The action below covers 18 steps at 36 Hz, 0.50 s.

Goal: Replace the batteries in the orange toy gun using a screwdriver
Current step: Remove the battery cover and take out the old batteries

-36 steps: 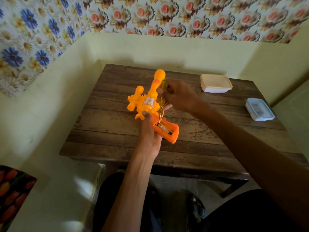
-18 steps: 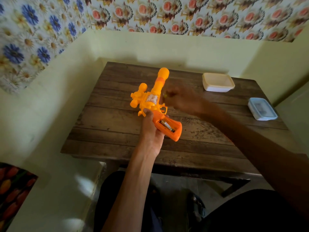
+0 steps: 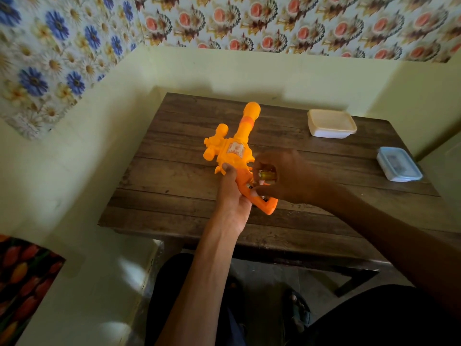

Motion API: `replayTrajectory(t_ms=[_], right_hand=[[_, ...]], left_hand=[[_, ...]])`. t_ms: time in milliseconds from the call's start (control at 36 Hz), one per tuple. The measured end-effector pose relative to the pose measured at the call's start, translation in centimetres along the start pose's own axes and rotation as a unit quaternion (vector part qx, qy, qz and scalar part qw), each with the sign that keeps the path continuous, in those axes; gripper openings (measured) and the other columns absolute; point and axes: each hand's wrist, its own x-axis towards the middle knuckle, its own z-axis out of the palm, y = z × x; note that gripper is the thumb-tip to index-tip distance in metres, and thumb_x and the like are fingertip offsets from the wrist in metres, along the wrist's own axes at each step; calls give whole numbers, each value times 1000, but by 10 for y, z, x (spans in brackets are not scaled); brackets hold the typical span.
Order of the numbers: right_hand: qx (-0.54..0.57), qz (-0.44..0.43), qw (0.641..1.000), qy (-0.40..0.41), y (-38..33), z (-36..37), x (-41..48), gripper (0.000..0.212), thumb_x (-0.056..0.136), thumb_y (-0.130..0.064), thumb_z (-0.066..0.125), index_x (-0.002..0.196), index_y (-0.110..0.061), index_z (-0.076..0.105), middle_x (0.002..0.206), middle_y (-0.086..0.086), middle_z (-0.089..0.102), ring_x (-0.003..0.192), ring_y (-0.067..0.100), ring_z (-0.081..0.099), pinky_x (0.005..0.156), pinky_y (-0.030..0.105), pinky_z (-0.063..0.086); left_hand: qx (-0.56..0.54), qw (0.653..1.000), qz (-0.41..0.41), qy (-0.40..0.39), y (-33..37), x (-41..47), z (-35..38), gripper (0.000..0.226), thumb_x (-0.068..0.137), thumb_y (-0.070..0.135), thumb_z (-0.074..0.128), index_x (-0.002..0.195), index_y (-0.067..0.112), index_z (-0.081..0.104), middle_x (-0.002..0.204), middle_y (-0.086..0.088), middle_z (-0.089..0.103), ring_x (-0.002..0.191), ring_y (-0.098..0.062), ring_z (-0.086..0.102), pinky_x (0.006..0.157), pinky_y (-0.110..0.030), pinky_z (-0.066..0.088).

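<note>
In the head view, the left hand (image 3: 232, 196) is closing its fingers and thumb round the handle of the orange toy gun (image 3: 234, 153) and gripping it firmly from the left side. From that grip the barrel is pointing up and away from the person, and is ending in a rounded muzzle at the far end. A cluster of knobs is sticking out on the left, just beyond the gripping fingers, and a pale label is sitting on the body right above them. The gun is lying over the middle of the wooden table (image 3: 174, 176). I cannot tell whether its butt is touching the boards.

The right hand (image 3: 289, 178) is working directly to the right of the grip, pressed up against the gun's handle. Its fingers are curling round a screwdriver (image 3: 268, 175). Only the see-through yellow handle is showing between them, and the shaft and tip are hidden. This hand is blurred and is covering most of the gun's handle.

Well to the right of the grip and farther away, a cream-lidded container (image 3: 330, 123) is resting on the table. A clear container with a blue lid (image 3: 399, 164) is sitting farther right again, near the table's edge. Nearer than the grip, the person's dark-clothed lap is showing under the table edge.
</note>
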Motion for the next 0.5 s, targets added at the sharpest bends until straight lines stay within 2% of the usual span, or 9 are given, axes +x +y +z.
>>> replayTrajectory(t_ms=[83,111,167,222,250,306,389,444,500], right_hand=[[112,78,985,101,-2,3,-11,17,69,-23,83,79,-25,69,76,-9,70,69,4,64,60,21,47],[190,116,965,141,-3,3,-16,14,72,-20,81,82,-24,72,75,-8,72,67,3,66,58,20,49],[380,195,882,198,-4,2,-24,10,82,-15,75,93,-16,75,73,-4,72,57,2,61,46,18,44],[501,283,797,185,-2,4,-32,15,90,-20,66,101,-13,74,78,1,69,60,6,55,43,18,34],[527,320,770,162,-1,7,-34,18,93,-24,62,104,-16,74,82,1,67,65,7,54,46,20,31],[557,372,732,126,-3,12,-36,22,96,-25,53,105,-20,72,81,-1,60,67,8,55,50,22,29],[584,417,688,112,-13,23,-31,24,100,-26,46,100,-19,69,72,-4,54,62,8,54,45,20,32],[605,418,672,92,-23,29,-26,26,101,-30,44,104,-15,66,67,-5,54,56,8,51,42,19,31],[642,407,646,71,-35,32,-21,32,102,-35,42,102,-13,65,68,-2,60,56,10,54,41,18,37]], left_hand=[[-8,1000,6,-15,1,-1,0,51,101,50,27,132,16,50,117,-15,68,106,-30,66,98,-52,48],[-16,1000,11,-17,1,-1,-1,50,102,48,28,134,15,49,119,-15,66,105,-29,65,100,-51,46],[-27,999,27,-18,5,-1,-3,49,102,43,34,138,12,46,112,-12,65,95,-23,62,97,-46,47],[-13,999,49,-14,6,-2,-1,46,102,40,38,139,13,45,113,-10,64,93,-19,60,91,-39,47],[-2,998,64,-3,5,-3,0,46,101,39,41,139,14,44,121,-11,62,97,-20,60,90,-37,47],[32,992,118,34,3,-7,6,46,100,38,45,140,17,39,134,-10,56,107,-19,59,91,-36,48],[140,960,228,78,4,-19,19,46,98,40,49,134,17,35,127,-1,55,111,-14,57,91,-30,46],[205,935,279,77,7,-24,23,34,100,34,47,125,14,35,109,7,54,94,3,56,79,-15,43],[273,909,308,67,9,-29,25,25,100,28,47,116,17,32,92,13,49,72,16,53,62,-2,40]])
